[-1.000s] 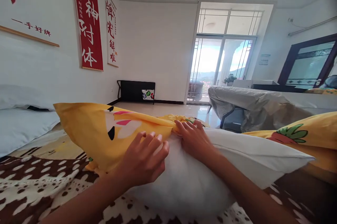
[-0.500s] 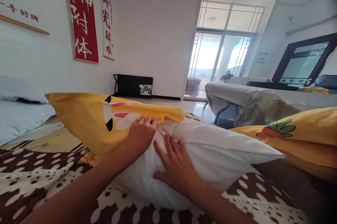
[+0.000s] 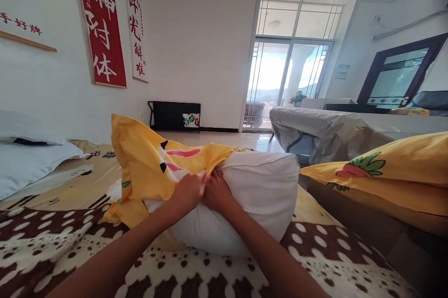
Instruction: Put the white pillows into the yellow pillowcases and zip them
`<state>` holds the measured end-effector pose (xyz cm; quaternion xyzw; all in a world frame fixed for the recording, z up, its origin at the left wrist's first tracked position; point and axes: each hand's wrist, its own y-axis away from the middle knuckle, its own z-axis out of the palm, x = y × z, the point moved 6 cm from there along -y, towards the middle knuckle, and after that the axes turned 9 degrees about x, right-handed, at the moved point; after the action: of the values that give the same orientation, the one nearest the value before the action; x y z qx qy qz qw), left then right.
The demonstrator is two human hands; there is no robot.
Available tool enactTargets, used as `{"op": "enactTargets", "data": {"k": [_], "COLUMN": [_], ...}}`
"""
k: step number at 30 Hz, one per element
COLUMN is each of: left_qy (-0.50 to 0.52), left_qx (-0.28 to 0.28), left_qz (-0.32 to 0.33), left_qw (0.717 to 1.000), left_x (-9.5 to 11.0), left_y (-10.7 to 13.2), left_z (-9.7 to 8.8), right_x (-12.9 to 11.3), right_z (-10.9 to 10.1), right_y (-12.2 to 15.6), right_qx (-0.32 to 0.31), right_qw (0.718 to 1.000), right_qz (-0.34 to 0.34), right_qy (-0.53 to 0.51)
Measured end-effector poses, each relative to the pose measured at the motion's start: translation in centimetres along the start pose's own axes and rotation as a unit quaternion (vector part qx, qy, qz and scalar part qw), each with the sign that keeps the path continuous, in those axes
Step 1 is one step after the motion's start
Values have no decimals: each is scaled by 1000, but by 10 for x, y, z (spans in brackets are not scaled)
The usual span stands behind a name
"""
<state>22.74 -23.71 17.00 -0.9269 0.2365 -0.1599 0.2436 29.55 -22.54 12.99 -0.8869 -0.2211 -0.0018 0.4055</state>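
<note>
A white pillow (image 3: pixel 261 190) lies across the bed, its left part inside a yellow pillowcase (image 3: pixel 147 162) with a rabbit print. The case's far end stands up loose at the left, and its opening edge runs across the pillow's middle. My left hand (image 3: pixel 189 190) is closed on that edge. Pressed up against it, my right hand (image 3: pixel 217 189) has curled fingers at the same edge, over the white pillow. Its fingertips are hidden in the folds, but it seems to grip the case there too. The right half of the pillow is bare.
Beneath lies a brown and cream patterned blanket (image 3: pixel 196 284). Another white pillow (image 3: pixel 31 162) is at the left, and a yellow cushion with a carrot print (image 3: pixel 402 172) at the right. Farther back stand a plastic-covered table (image 3: pixel 315 123) and a black folded frame (image 3: pixel 168 115).
My right hand has gone from lying spread on the white pillow to closing beside my left. The pillow's right corner has drawn in, and the case's left end has moved right and upright.
</note>
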Motion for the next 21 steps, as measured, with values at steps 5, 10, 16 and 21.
{"op": "enactTargets", "data": {"k": [5, 10, 16, 21], "left_qy": [-116, -159, -186, -307], "left_qx": [47, 206, 340, 367], "left_qz": [24, 242, 341, 310], "left_qw": [992, 935, 856, 822], "left_x": [-61, -41, -32, -35], "left_y": [18, 39, 66, 64], "left_z": [2, -7, -18, -14], "right_x": [20, 92, 138, 128], "right_z": [-52, -107, -85, -82], "right_y": [14, 7, 51, 75], "right_qx": [-26, -14, -205, -249], "right_qw": [998, 992, 969, 961], "right_qz": [-25, 90, 134, 89], "right_qy": [-47, 89, -27, -81]}}
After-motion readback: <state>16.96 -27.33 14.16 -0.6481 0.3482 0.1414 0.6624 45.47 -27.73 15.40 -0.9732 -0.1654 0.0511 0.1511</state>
